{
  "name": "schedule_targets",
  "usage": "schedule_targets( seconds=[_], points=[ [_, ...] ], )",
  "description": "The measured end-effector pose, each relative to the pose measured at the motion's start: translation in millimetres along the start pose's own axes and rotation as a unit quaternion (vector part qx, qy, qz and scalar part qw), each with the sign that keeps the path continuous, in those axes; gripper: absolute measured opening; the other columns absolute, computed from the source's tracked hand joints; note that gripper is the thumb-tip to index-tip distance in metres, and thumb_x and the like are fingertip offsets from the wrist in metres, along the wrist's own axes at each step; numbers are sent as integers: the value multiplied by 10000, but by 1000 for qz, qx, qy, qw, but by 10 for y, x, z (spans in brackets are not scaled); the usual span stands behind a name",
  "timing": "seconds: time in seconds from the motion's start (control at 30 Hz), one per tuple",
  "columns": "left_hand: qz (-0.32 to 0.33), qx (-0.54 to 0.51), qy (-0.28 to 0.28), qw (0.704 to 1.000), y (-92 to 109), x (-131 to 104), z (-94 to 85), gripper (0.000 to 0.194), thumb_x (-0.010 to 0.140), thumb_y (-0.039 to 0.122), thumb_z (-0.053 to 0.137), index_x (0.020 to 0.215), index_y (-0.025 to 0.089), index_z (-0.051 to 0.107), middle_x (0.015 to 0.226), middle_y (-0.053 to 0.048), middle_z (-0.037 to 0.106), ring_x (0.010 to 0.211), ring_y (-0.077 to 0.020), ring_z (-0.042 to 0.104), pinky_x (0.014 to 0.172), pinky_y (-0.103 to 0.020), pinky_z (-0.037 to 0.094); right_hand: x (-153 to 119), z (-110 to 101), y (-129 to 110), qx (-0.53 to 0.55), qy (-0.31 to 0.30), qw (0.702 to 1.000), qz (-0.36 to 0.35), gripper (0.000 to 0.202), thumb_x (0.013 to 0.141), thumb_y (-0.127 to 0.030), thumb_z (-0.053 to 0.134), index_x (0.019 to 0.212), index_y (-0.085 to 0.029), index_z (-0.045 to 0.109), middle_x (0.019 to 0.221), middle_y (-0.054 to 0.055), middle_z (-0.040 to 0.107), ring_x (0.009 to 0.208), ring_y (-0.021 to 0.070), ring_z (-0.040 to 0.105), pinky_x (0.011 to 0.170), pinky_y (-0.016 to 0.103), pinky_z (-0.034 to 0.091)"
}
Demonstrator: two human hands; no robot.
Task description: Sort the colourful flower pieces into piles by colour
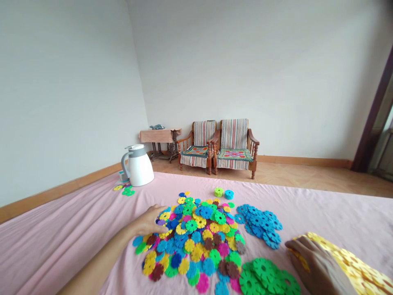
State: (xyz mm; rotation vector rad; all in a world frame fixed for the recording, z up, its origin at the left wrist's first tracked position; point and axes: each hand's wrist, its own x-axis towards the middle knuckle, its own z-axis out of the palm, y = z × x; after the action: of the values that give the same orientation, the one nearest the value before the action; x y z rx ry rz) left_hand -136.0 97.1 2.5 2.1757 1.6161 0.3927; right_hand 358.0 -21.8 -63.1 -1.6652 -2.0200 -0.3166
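A mixed heap of notched plastic snowflake discs (196, 246) in several colours lies in the middle of the pink cloth. At its left edge is my left hand (150, 221), fingers and thumb apart, with yellow and purple discs between them. My right hand (316, 262) is at the right, palm down, its fingers bent around a yellow disc (302, 261) that shows beside the thumb. Under and beyond this hand lie overlapping yellow discs (353, 262). Larger green discs (267, 276) lie left of my right hand, and a group of blue discs (259, 223) lies farther back.
Behind the heap stand a small light-green stack (218, 191) and a blue stack (229, 194). A white jug (139, 168) stands at the back left, near a few loose discs (128, 191). Past the cloth's edge are two wooden armchairs (235, 143) and a small table (159, 135).
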Motion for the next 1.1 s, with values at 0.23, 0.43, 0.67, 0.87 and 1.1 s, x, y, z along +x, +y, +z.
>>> schedule_targets(
  seconds=[0.23,0.43,0.67,0.87,1.1],
  points=[
    [55,-73,-5,996,301,155,165,594,533,209,679,1114,153,572,939,-38,567,816,-177,525,750,-276,457,11,-5,-24,5,6,1000,3,228,829,-288,429,864,-254,651,825,39,657,747,177,623,690,305,465],
    [83,-227,-26,970,760,195,255,483,627,234,632,1083,97,553,929,-78,610,807,-168,563,738,-283,469,6,-16,-28,-1,5,1000,-1,216,830,-288,441,861,-247,650,820,46,654,744,183,617,698,314,458],
    [121,-172,32,977,891,18,52,335,765,332,565,1045,154,614,1061,-100,636,981,-217,580,865,-334,455,-16,-26,-11,1,-1,1000,-6,214,833,-294,440,894,-245,639,851,49,650,776,186,618,714,319,459],
    [104,-23,17,994,317,-527,-29,624,768,467,575,1317,225,403,1378,-96,399,1243,-273,387,1030,-383,324,-14,-9,-19,2,1,1000,-9,216,833,-307,436,891,-256,638,845,46,647,759,184,616,692,317,463],
    [92,76,-50,992,51,-839,74,688,760,464,582,1369,329,292,1472,-23,211,1334,-321,178,1060,-471,223,-4,-29,-50,10,2,1000,-4,205,818,-291,437,845,-267,639,808,30,646,720,176,613,664,309,468]
  ],
)
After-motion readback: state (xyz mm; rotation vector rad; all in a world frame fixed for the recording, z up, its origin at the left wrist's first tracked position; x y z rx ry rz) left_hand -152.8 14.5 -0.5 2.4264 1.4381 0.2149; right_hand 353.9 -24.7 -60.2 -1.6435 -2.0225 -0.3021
